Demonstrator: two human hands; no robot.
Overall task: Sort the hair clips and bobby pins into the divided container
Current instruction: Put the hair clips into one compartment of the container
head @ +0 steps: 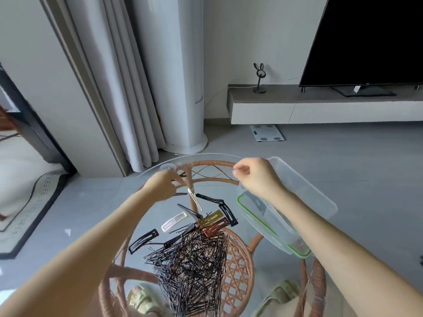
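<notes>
Bobby pin (225, 173) in right hand (256, 177)

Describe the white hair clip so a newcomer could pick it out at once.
On the round glass table, find the heap of black bobby pins nearest the person. Just past its far left edge lies a flat rectangular snap clip. It alone is white; the other clips around it are black, gold or brown.
</notes>
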